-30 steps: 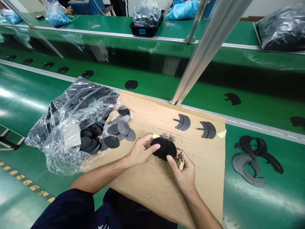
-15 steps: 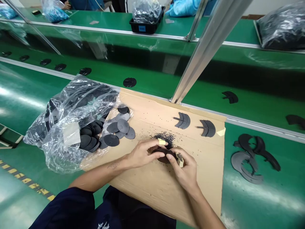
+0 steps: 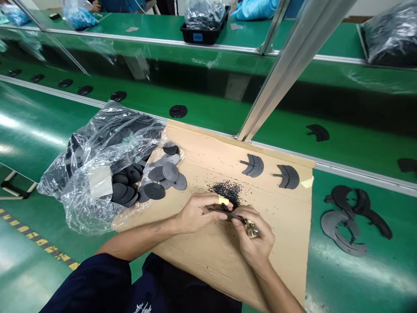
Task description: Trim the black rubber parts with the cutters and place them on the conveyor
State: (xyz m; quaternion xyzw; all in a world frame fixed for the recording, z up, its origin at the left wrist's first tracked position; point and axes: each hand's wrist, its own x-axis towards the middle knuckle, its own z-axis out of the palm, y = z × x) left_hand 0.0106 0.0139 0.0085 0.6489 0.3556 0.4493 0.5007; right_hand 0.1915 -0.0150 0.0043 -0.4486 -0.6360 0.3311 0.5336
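Observation:
My left hand (image 3: 198,213), a yellow wrap on one finger, pinches a thin dark plastic piece (image 3: 224,212) held nearly edge-on above the cardboard. My right hand (image 3: 256,234) is closed at the piece's right end, thumb near its edge. A small tool (image 3: 251,228), tan and metallic, is tucked in its curled fingers; its working end is hidden. Just beyond the hands lies a heap of black plastic crumbs (image 3: 226,189). Two fan-shaped black pieces, a left one (image 3: 254,165) and a right one (image 3: 288,176), lie farther back on the cardboard.
Loose oval discs (image 3: 170,172) spill from a clear plastic bag (image 3: 87,204) at left. Curved black parts (image 3: 337,226) lie right of the cardboard sheet (image 3: 202,256). A metal post (image 3: 276,87) slants up behind it. Black parts (image 3: 178,111) sit on the green belt (image 3: 208,124).
The dark piece has tipped from showing its face to nearly edge-on. My right hand has turned and shifted slightly right and down. The whole view has shifted a little.

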